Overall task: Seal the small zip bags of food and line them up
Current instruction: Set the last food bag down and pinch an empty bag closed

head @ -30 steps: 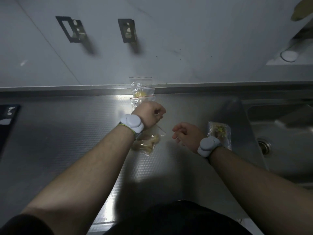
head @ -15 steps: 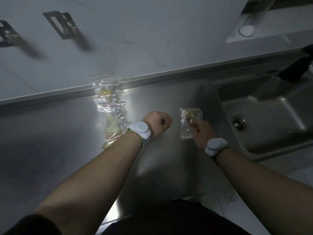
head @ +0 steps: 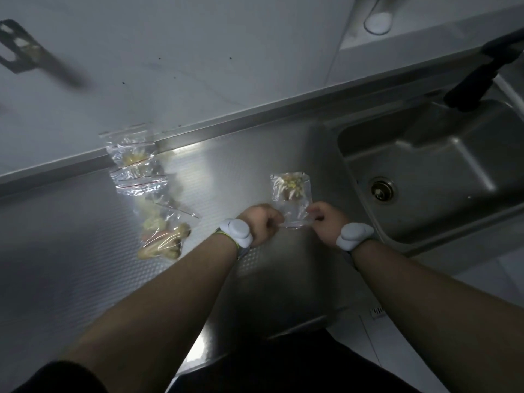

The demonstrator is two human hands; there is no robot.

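Presently your left hand (head: 259, 222) and right hand (head: 326, 222) pinch the near edge of the zip bag (head: 292, 194) at frame centre; its seal apparently remains unclosed.

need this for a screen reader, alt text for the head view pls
Both hands, left hand and right hand, pinch the near edge of a small food bag on a steel counter beside a sink; three more bags lie in a line at left.

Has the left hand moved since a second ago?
Yes. The left hand left the bags by the wall and went right toward the sink, now pinching the bag with the right hand.
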